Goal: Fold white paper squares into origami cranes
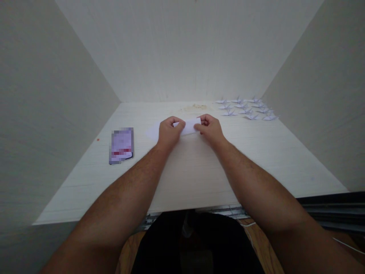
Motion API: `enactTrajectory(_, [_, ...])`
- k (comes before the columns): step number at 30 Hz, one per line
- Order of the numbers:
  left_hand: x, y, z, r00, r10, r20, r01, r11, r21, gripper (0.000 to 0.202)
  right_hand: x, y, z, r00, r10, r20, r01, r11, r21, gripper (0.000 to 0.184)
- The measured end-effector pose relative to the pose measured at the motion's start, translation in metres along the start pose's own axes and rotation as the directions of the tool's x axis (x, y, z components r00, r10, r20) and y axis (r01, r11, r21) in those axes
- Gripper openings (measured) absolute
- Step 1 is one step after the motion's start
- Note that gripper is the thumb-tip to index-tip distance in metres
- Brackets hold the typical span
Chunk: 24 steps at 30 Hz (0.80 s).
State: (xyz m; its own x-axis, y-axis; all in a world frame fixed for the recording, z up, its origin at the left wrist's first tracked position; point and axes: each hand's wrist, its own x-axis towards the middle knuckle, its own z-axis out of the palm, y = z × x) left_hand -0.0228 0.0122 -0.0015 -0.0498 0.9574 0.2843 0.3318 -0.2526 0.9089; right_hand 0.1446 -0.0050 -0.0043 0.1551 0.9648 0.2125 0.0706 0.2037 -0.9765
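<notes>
Between my two hands is a folded strip of white paper (189,127), held a little above the white tabletop. My left hand (170,132) pinches its left end between thumb and fingers. At the other end, my right hand (210,128) grips the paper the same way, its thumb on the near face. More white paper (151,131) shows on the table just left of my left hand; most of it is hidden behind that hand. Whether it joins the strip I cannot tell.
Several folded white paper cranes (247,109) stand in rows at the back right. A blurred-out phone or tablet-like device (121,145) lies on the left. Pale walls enclose the tabletop (194,179) at the back and both sides. A brownish stain (196,107) marks the back.
</notes>
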Motion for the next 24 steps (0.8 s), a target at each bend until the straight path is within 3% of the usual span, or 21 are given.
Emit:
enactTrajectory(4, [-0.005, 0.004, 0.0, 0.986, 0.121, 0.112, -0.136, 0.981, 0.138, 0.012, -0.003, -0.003, 0.001, 0.99, -0.133, 0.036, 0.138, 0.97, -0.199, 0.01])
enactTrajectory(10, [-0.008, 0.007, 0.001, 0.963, 0.201, 0.179, -0.231, 0.959, 0.163, 0.012, -0.006, -0.006, 0.001, 0.982, -0.171, 0.083, 0.188, 0.942, -0.277, 0.006])
enactTrajectory(13, [-0.008, 0.008, 0.001, 0.969, 0.189, 0.162, -0.215, 0.963, 0.164, 0.012, -0.006, -0.006, 0.001, 0.984, -0.165, 0.06, 0.175, 0.952, -0.252, 0.007])
enactTrajectory(19, [-0.004, 0.004, 0.0, 0.992, 0.121, 0.03, -0.124, 0.986, 0.113, 0.012, 0.0, -0.004, -0.001, 0.996, -0.071, -0.061, 0.06, 0.985, -0.164, 0.002])
enactTrajectory(24, [-0.004, 0.005, -0.001, 0.995, 0.094, 0.014, -0.095, 0.992, 0.087, 0.011, 0.005, -0.001, -0.005, 0.985, -0.052, -0.167, 0.029, 0.99, -0.134, 0.003])
